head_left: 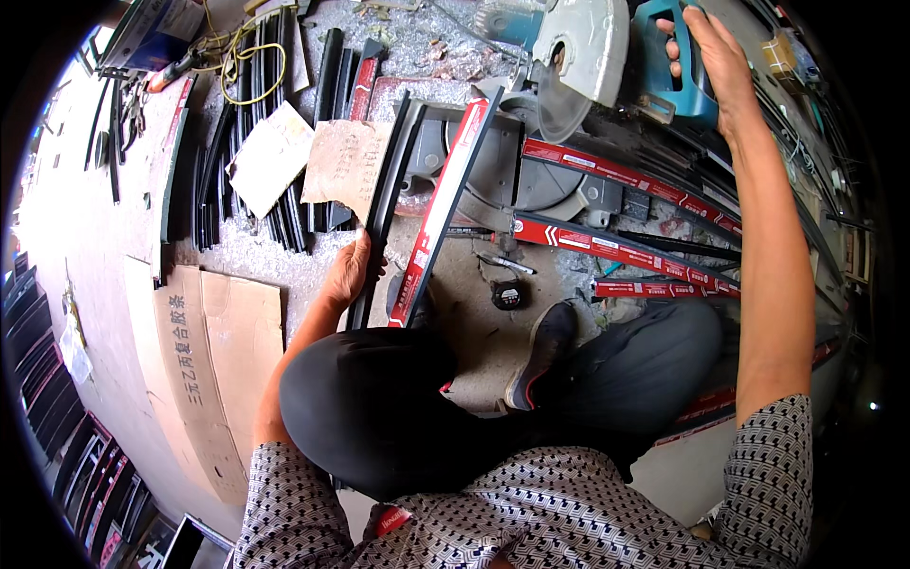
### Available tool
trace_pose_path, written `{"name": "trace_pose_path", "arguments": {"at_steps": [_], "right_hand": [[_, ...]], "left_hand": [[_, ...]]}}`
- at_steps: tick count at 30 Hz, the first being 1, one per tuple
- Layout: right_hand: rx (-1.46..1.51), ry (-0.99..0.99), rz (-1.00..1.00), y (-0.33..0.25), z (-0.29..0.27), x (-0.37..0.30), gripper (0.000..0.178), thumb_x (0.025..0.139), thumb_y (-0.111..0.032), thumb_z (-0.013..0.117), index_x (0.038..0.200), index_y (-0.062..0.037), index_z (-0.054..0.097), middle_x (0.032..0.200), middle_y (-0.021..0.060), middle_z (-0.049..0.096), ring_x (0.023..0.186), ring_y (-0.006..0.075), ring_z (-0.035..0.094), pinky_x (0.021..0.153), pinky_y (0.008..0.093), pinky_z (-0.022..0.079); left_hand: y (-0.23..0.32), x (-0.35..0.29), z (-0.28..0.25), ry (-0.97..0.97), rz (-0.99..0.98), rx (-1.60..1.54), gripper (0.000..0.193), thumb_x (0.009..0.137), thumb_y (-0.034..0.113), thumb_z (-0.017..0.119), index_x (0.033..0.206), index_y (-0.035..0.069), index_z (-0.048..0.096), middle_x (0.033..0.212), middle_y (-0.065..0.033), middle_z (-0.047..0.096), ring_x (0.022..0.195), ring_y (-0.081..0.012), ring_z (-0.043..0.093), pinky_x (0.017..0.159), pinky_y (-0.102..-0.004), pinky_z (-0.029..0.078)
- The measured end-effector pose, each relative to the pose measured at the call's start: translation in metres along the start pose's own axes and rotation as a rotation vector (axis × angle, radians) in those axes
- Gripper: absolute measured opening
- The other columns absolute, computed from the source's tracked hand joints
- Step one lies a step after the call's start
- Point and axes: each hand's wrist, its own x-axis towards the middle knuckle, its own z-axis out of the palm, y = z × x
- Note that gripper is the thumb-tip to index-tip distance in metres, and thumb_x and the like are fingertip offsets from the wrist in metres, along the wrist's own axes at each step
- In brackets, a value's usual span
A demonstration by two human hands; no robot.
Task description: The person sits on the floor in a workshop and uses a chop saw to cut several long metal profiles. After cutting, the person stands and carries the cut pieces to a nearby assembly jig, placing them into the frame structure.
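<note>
My right hand [718,62] is wrapped round the teal handle [700,93] of a miter saw. Its grey guard [586,47] and round blade [563,106] are raised above the saw's grey base [480,156]. At the left of the base, my left hand [350,272] grips a long black profile [383,197]; some of its fingers are hidden behind the piece. Beside it, slanting across the base, lies a profile with red and white film [442,213]. Other red-filmed profiles, one upper [630,174] and one lower [616,248], extend right from the saw.
A black tape measure [509,295] and a marker pen [506,263] lie on the floor between my feet. Flattened cardboard [218,370] is at the left. Black profiles [267,71] with a yellow cord [227,59] lie beyond it. Cardboard pieces [343,163] rest near my left hand.
</note>
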Motion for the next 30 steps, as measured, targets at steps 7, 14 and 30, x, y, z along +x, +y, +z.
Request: {"name": "trace_pose_path", "arguments": {"at_steps": [7, 14, 30], "right_hand": [[-0.002, -0.036, -0.032, -0.003, 0.004, -0.001, 0.025, 0.108, -0.035, 0.052, 0.117, -0.0138, 0.062, 0.085, 0.0019, 0.069, 0.061, 0.0108, 0.059, 0.051, 0.0276, 0.051], [-0.030, -0.013, -0.034, -0.004, 0.005, -0.002, 0.025, 0.108, -0.035, 0.052, 0.115, -0.0138, 0.063, 0.084, 0.0012, 0.068, 0.060, 0.0111, 0.059, 0.050, 0.0280, 0.051], [0.001, -0.042, -0.031, 0.006, 0.002, 0.013, 0.023, 0.108, -0.032, 0.053, 0.118, -0.0121, 0.058, 0.086, 0.0038, 0.066, 0.059, 0.0120, 0.058, 0.048, 0.0288, 0.052]], "left_hand": [[-0.028, -0.017, 0.003, 0.446, 0.303, 0.532, 0.051, 0.110, 0.046, 0.047, 0.112, -0.003, 0.063, 0.095, -0.0107, 0.063, 0.085, -0.0242, 0.061, 0.082, -0.0364, 0.050], [0.027, -0.055, 0.050, 0.285, 0.546, 0.682, 0.031, 0.100, 0.018, 0.066, 0.125, 0.001, 0.059, 0.109, -0.0174, 0.066, 0.094, -0.0338, 0.070, 0.081, -0.0409, 0.056], [-0.004, -0.044, 0.086, 0.030, 0.162, 0.134, 0.043, 0.102, 0.032, 0.069, 0.120, -0.004, 0.053, 0.093, -0.0056, 0.059, 0.088, -0.0133, 0.052, 0.080, -0.0305, 0.046]]}}
